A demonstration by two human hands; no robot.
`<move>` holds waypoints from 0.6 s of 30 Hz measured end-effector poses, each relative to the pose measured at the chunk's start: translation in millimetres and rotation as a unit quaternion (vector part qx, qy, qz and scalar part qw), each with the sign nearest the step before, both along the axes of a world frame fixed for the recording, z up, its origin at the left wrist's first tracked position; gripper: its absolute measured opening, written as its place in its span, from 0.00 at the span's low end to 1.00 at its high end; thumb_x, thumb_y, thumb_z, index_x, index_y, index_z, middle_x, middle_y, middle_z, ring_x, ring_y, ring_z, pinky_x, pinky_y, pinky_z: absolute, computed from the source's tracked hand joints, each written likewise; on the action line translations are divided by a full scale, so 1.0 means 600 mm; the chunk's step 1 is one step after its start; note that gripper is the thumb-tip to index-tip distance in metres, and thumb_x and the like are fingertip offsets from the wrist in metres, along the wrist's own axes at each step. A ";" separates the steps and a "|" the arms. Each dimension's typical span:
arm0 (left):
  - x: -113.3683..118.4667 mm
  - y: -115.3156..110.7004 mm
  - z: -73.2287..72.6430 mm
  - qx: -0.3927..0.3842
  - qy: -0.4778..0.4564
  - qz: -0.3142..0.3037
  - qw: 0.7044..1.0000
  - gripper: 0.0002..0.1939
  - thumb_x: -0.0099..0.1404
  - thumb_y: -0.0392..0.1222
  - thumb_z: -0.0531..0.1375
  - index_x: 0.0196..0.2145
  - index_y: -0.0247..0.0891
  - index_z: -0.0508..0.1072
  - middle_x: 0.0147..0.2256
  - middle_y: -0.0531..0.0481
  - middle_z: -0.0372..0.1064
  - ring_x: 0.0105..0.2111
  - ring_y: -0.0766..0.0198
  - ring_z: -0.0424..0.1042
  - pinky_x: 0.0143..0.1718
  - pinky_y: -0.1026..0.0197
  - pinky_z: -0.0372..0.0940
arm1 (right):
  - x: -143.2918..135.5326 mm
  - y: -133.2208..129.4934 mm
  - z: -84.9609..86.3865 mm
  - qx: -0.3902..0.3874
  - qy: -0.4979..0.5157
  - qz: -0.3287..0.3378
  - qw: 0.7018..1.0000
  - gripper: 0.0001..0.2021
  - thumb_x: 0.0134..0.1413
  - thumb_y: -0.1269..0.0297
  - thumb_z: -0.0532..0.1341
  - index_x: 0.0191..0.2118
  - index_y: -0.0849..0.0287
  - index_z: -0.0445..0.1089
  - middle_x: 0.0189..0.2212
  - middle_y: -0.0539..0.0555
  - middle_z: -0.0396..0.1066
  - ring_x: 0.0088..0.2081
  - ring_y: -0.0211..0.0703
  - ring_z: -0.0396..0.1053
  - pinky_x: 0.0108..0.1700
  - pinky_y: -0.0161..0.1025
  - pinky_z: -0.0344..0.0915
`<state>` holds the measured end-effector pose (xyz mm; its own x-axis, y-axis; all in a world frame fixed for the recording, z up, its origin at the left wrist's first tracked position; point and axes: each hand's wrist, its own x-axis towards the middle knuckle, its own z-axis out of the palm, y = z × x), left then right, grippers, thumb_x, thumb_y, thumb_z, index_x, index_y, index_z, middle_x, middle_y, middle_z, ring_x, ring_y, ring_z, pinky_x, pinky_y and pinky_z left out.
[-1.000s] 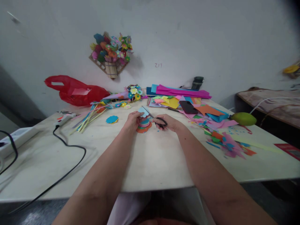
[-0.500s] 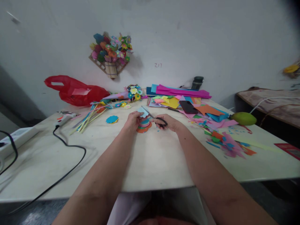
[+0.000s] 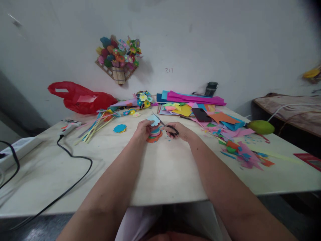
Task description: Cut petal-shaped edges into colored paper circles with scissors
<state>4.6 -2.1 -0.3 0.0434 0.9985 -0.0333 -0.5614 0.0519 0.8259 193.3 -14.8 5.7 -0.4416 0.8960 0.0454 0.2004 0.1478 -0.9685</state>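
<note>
My left hand (image 3: 143, 129) pinches a light-blue paper piece (image 3: 153, 119) with a scalloped edge. In my right hand (image 3: 179, 131) is a pair of black-handled scissors (image 3: 173, 128), its blades pointing up and left beside the light-blue paper. Whether the blades touch the paper I cannot tell. Beneath the hands lies a pile of coloured paper discs (image 3: 154, 138), orange at the front and partly hidden by my left hand. A blue scalloped paper flower (image 3: 120, 128) rests further left, with yellow showing under it.
A hot glue gun (image 3: 70, 128) with a black cord lies left, near paper strips (image 3: 94, 129) and a red plastic bag (image 3: 82, 98). Coloured sheets (image 3: 195, 98), a phone (image 3: 201, 114) and paper scraps (image 3: 247, 155) spread across the right. A power strip (image 3: 21, 150) stands at the left edge.
The light-blue paper has shifted very slightly in my left hand. Both hands stay in almost the same place.
</note>
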 end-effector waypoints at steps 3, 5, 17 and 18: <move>0.003 -0.001 0.000 0.001 -0.004 -0.012 1.000 0.12 0.48 0.29 0.63 0.33 0.33 0.73 0.29 0.46 0.76 0.30 0.59 0.78 0.33 0.61 0.72 | -0.003 -0.003 0.005 -0.011 0.009 -0.015 1.000 0.11 0.56 0.60 0.65 0.27 0.61 0.67 0.18 0.47 0.66 0.15 0.30 0.59 0.15 0.30 0.46; 0.003 0.000 -0.002 0.001 -0.005 -0.019 1.000 0.12 0.48 0.29 0.62 0.34 0.33 0.73 0.29 0.46 0.76 0.29 0.59 0.78 0.31 0.61 0.72 | -0.005 -0.006 0.008 -0.011 0.012 -0.023 1.000 0.11 0.56 0.61 0.65 0.28 0.61 0.68 0.17 0.47 0.67 0.15 0.30 0.59 0.15 0.29 0.46; 0.015 -0.007 0.000 0.018 0.003 -0.010 1.000 0.12 0.46 0.32 0.62 0.32 0.34 0.75 0.33 0.43 0.77 0.31 0.59 0.77 0.33 0.60 0.70 | -0.011 -0.002 0.000 0.008 0.020 -0.038 0.999 0.12 0.55 0.58 0.65 0.30 0.61 0.69 0.18 0.47 0.67 0.16 0.31 0.60 0.16 0.30 0.46; 0.016 -0.008 0.001 0.018 0.006 -0.008 1.000 0.11 0.46 0.32 0.62 0.32 0.34 0.75 0.33 0.43 0.77 0.31 0.59 0.77 0.33 0.60 0.70 | -0.011 -0.002 0.000 0.007 0.022 -0.039 0.999 0.11 0.54 0.58 0.66 0.31 0.61 0.70 0.18 0.47 0.67 0.16 0.31 0.60 0.17 0.30 0.46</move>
<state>14.1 -6.7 0.3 0.0583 0.9983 0.0025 -0.5507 0.0301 0.8342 186.8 -15.8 5.5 -0.3673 0.9270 0.0755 0.1695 0.1466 -0.9746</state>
